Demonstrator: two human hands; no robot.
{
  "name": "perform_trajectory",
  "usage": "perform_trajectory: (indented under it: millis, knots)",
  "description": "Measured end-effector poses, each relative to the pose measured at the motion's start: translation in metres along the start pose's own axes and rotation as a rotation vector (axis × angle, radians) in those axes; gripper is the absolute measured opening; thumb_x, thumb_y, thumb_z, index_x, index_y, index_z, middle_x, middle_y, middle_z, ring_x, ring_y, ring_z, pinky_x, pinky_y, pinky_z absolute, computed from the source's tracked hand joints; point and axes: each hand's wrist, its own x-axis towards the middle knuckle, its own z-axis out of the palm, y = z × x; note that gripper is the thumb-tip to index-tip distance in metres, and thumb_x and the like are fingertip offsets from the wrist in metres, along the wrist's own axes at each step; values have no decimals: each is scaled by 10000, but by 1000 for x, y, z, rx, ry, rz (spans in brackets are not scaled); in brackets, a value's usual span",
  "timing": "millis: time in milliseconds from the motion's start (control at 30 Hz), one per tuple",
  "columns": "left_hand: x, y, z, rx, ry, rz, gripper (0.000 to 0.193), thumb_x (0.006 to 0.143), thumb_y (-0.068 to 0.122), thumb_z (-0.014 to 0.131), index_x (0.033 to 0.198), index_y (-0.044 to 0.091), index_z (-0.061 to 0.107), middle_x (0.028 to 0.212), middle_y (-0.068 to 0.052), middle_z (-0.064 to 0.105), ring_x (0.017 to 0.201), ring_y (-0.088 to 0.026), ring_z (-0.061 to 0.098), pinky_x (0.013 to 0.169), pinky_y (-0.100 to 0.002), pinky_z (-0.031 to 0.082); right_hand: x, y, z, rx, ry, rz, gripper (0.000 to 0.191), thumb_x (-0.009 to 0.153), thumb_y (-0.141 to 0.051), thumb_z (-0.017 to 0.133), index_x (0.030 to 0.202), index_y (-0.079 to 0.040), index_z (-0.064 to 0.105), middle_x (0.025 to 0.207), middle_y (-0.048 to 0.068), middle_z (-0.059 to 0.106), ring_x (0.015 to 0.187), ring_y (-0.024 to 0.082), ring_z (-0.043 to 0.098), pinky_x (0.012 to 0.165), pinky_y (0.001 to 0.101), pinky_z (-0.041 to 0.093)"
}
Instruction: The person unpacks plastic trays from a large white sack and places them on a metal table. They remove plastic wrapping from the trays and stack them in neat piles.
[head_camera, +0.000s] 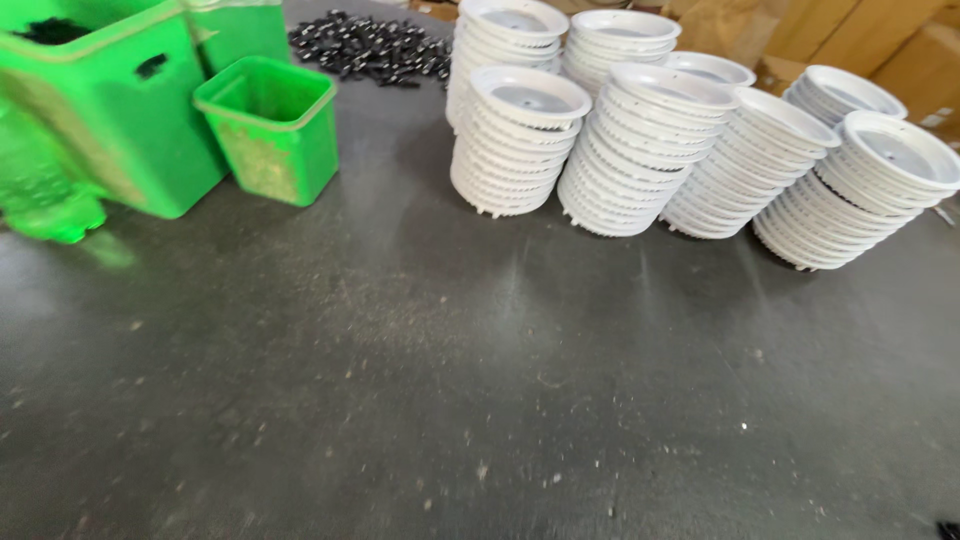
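We see the worktop (450, 400) bare across the lower frame. At upper left stands a large bin (100, 110), a small tub (270, 130) just right of it. Loose small parts (370, 48) lie behind, top centre. Stacks of round housings (640, 150) crowd the upper right, leaning together.

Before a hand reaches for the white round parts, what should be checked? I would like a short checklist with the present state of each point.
1. Hands in view: not ok, neither shows.
2. White stacks standing: ok, though several lean.
3. Front stack free to lift from: ok, top uncovered.
4. Small green bin upright and open: ok.
5. Black small parts within the pile: ok, heaped behind.
6. Dark table clean: not ok, dusty specks.
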Motion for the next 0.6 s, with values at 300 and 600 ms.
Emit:
perform_trajectory:
  millis: [300, 600]
  knots:
    - [-83, -108, -163, 222, 94, -482, 549, 773, 238, 715, 1280, 81, 573, 1225, -188, 658, 1149, -382, 644, 964, -447, 522, 11, -78, -85, 131, -186, 33, 432, 751, -367, 739, 1121, -149, 698, 1350, 99, 627, 1318, 341, 560, 1123, 500, 413]
    - [-107, -114, -208, 162, -35, -318, 498, 730, 220, 723, 1199, 67, 657, 1126, -201, 728, 1072, -402, 679, 927, -455, 532, 29, -91, -107, 142, -260, -33, 310, 1029, -279, 724, 1210, -40, 644, 1415, 145, 599, 1318, 353, 535, 1167, 448, 417]
